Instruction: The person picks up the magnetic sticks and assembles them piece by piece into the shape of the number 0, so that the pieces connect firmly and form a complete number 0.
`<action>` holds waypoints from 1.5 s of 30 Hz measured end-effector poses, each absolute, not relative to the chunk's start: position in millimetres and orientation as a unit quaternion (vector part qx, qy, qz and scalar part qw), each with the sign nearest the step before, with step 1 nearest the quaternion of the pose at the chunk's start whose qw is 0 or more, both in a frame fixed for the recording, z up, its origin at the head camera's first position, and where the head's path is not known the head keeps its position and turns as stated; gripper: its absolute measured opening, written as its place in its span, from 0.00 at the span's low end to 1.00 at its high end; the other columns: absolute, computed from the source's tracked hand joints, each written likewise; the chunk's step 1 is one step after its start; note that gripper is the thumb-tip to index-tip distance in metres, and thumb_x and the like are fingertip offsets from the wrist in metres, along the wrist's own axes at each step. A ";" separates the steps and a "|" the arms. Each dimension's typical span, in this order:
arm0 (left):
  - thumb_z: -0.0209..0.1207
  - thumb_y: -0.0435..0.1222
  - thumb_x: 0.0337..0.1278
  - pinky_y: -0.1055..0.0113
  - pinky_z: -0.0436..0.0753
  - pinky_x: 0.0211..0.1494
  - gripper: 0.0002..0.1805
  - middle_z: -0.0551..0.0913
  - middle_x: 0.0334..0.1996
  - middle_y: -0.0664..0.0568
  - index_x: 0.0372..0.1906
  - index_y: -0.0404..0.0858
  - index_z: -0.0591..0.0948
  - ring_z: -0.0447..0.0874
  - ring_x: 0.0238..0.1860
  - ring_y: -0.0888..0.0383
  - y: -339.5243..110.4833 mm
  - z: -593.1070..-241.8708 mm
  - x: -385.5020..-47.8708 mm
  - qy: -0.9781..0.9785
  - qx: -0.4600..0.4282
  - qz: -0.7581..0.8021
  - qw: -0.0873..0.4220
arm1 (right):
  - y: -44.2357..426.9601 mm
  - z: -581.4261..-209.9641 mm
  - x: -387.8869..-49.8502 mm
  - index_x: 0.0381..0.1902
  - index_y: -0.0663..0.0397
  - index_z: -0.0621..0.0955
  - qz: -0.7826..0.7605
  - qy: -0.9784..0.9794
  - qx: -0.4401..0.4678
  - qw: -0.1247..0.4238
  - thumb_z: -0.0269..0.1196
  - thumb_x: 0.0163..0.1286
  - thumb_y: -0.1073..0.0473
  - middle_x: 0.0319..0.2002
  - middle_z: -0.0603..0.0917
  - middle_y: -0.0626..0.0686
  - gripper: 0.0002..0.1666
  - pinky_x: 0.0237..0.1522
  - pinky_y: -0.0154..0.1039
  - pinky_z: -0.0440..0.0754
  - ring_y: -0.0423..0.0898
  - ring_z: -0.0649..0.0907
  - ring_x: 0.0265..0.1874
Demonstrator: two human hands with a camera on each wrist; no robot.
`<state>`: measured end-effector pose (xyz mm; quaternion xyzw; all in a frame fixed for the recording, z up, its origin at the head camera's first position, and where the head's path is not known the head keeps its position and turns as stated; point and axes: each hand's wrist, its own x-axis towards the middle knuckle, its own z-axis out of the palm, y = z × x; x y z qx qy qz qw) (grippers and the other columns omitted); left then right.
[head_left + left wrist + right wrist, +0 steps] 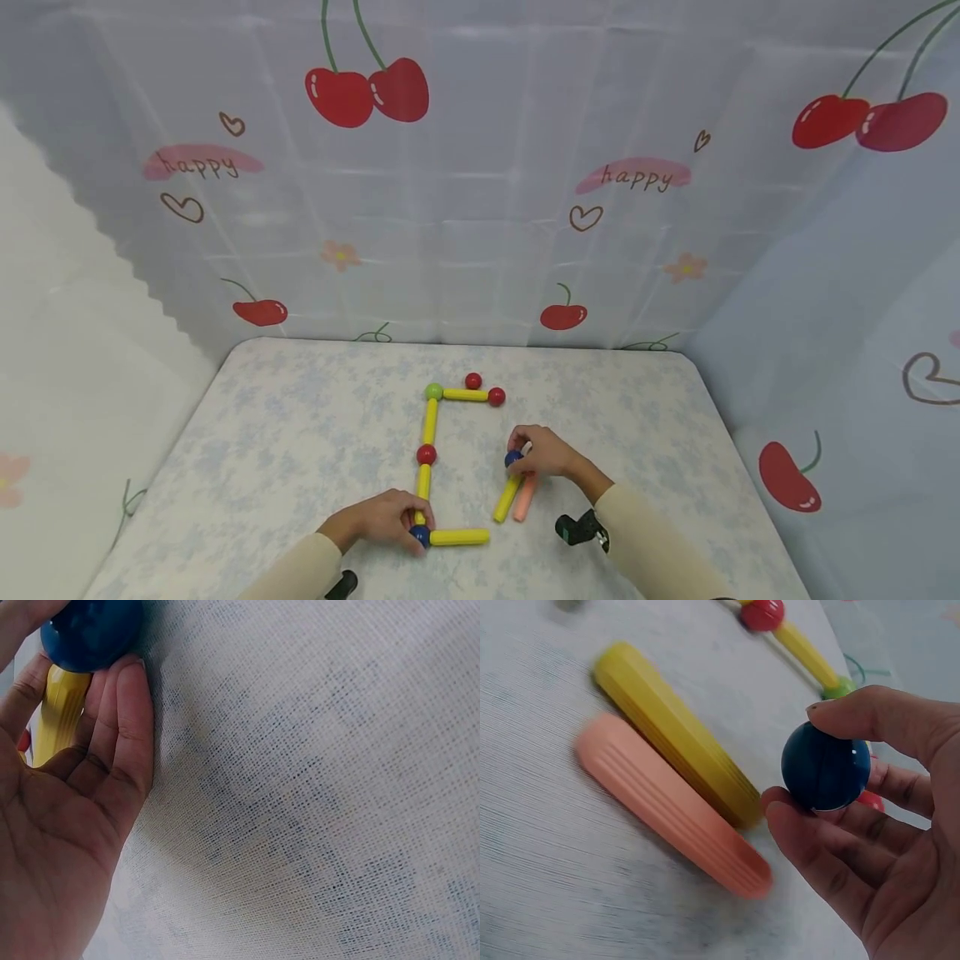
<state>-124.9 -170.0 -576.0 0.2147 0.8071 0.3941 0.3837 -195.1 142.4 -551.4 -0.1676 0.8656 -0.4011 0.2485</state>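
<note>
My left hand holds a blue ball at the lower corner of a joined figure, thumb and fingers around it. One yellow rod runs right from that ball; another yellow rod leads up to a red ball. In the right wrist view, my right hand pinches a second blue ball between thumb and fingers. Below it, a loose yellow rod and a salmon-pink rod lie side by side on the table.
Farther up the figure, a yellow rod reaches a green ball, and another yellow rod ends at a red ball. A separate red ball lies just behind. Cherry-printed cloth hangs behind the table.
</note>
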 end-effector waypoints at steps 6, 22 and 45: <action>0.71 0.38 0.50 0.70 0.72 0.37 0.10 0.77 0.30 0.57 0.37 0.50 0.82 0.72 0.31 0.61 -168.5 -575.7 -125.2 0.810 0.205 0.390 0.387 | 135.2 -549.3 -174.2 0.38 0.57 0.83 -0.392 0.851 -0.216 0.275 0.70 0.57 0.61 0.34 0.81 0.46 0.12 0.36 0.39 0.76 0.44 0.78 0.33; 0.71 0.37 0.49 0.70 0.70 0.36 0.10 0.77 0.29 0.57 0.37 0.51 0.82 0.71 0.29 0.62 -167.2 -574.7 -125.5 0.811 0.204 0.387 0.389 | 125.0 -553.5 -145.0 0.34 0.55 0.86 -0.410 0.801 -0.236 0.367 0.73 0.55 0.61 0.27 0.83 0.43 0.08 0.21 0.30 0.73 0.36 0.77 0.19; 0.71 0.38 0.49 0.70 0.69 0.35 0.11 0.76 0.29 0.56 0.37 0.51 0.82 0.70 0.30 0.61 -168.0 -576.2 -125.1 0.818 0.201 0.378 0.384 | 121.3 -555.0 -133.2 0.36 0.49 0.86 -0.324 0.846 -0.295 0.305 0.76 0.52 0.60 0.31 0.83 0.36 0.13 0.32 0.29 0.76 0.30 0.78 0.27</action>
